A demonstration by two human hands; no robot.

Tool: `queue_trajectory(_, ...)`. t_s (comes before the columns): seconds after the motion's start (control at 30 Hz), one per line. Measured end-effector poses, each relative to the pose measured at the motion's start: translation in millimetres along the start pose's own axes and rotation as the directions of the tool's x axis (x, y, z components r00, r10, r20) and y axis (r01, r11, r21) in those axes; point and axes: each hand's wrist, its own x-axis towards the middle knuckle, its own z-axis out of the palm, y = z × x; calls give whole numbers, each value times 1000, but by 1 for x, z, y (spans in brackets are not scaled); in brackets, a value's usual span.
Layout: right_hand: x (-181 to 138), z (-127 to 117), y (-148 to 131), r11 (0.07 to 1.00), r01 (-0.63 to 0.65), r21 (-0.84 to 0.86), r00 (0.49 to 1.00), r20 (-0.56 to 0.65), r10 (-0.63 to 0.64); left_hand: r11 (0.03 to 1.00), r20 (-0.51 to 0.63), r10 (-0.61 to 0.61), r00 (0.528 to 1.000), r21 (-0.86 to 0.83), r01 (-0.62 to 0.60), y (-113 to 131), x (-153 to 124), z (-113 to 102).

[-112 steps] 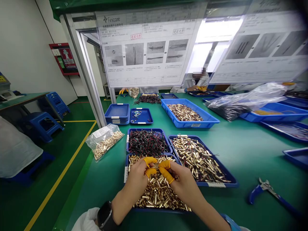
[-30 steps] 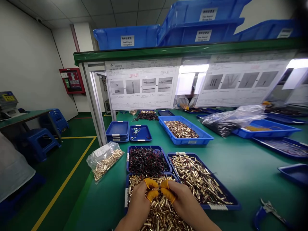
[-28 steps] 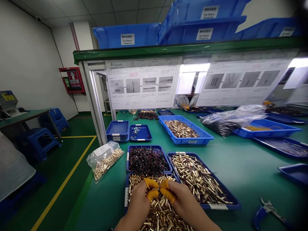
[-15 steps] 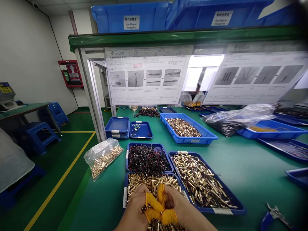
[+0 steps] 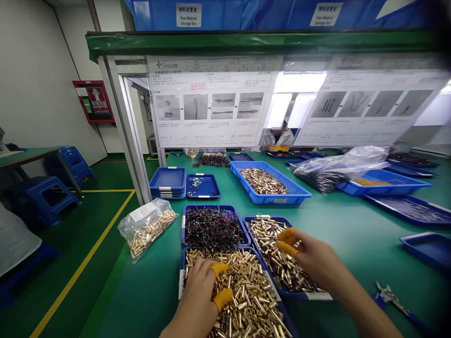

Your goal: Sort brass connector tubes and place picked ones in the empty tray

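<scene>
My left hand (image 5: 202,286) rests over a blue tray (image 5: 286,314) heaped with small brass tubes (image 5: 243,286). Its thumb and index finger, in yellow finger cots, are apart. Whether it touches single tubes I cannot make out. Above the tray on the right (image 5: 278,218), my right hand (image 5: 312,251) hovers with its yellow-covered thumb and finger spread, and no piece shows between them. That tray holds brass tubes with dark wires (image 5: 268,239). Behind the tube tray, another blue tray holds a tangle of dark and red wire pieces (image 5: 213,230).
A clear bag of brass tubes (image 5: 151,232) lies at the left. Stacked trays (image 5: 168,180) and a larger blue bin (image 5: 282,197) stand farther back. Pliers (image 5: 391,295) lie at the right. Instruction sheets (image 5: 211,103) hang above; across the table sits another person (image 5: 278,138).
My hands, close together over the tube tray before, have parted. The right has moved right and away from me over the neighbouring tray; the left has opened over the tubes. The view has shifted slightly.
</scene>
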Motion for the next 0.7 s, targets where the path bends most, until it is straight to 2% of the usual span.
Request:
queue_trajectory(0.03,5,6,-2,995,37,-92,999,14,-36,997,40,21,999,74,-24,-1,1,1)
queue_trajectory(0.07,9,16,-6,985,114,-128,991,81,-104,988,72,36,997,150,-46,-1,2,2)
queue_trajectory(0.13,14,42,-15,971,201,-127,970,168,-178,957,100,47,994,281,-73,-1,6,6)
queue_trajectory(0.23,20,78,-26,957,253,-141,957,185,-225,907,114,84,990,402,-123,2,15,14)
queue_trajectory(0.3,22,91,-29,955,258,-144,958,165,-233,898,99,117,988,415,-147,2,20,18)
queue_trajectory(0.4,22,92,-33,958,264,-110,958,141,-248,937,-3,142,990,324,-133,-2,21,21)
queue_trajectory(0.53,4,74,-33,961,275,-4,952,144,-272,996,-111,59,992,68,-52,-4,17,18)
queue_trajectory(0.63,-21,68,-25,956,207,209,938,237,-254,987,-115,-1,993,-159,-17,0,15,15)
queue_trajectory(0.7,-36,73,-17,926,131,354,924,293,-244,970,-126,-33,992,-242,1,3,16,13)
